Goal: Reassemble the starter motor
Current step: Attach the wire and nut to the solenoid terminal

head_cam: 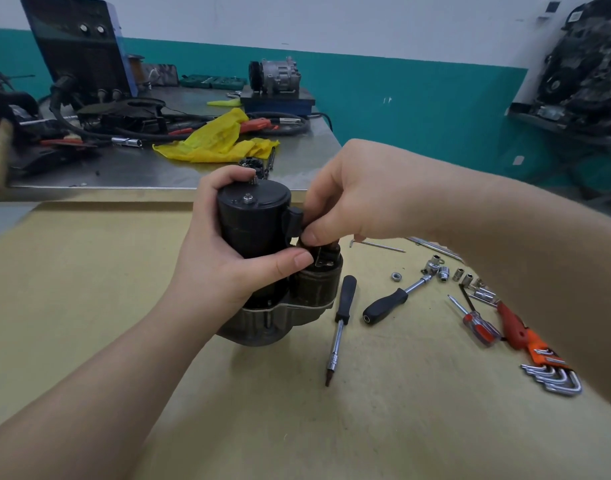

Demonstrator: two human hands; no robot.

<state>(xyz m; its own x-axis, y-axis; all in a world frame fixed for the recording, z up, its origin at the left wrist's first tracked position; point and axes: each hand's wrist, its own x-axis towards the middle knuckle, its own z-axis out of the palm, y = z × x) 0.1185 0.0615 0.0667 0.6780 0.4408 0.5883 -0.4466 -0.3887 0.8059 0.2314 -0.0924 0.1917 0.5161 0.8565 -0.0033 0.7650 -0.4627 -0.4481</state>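
On the tan bench, a starter motor [262, 258] is standing upright; the left hand [224, 251] is gripping its black body while the right hand [349, 199] is pinching a part at its side, screwdriver [340, 327], ratchet [397, 296] and hex keys [553, 375] lying just beside

We reach both bare forearms in from the lower corners, meeting at the centre. Our left hand [224, 251] wraps around the starter motor [259, 237], fingers curled behind it and thumb pressed across its front. Our right hand [352, 199] arches over from the right, wrist raised, fingertips [312, 235] pinching down at the motor's side.
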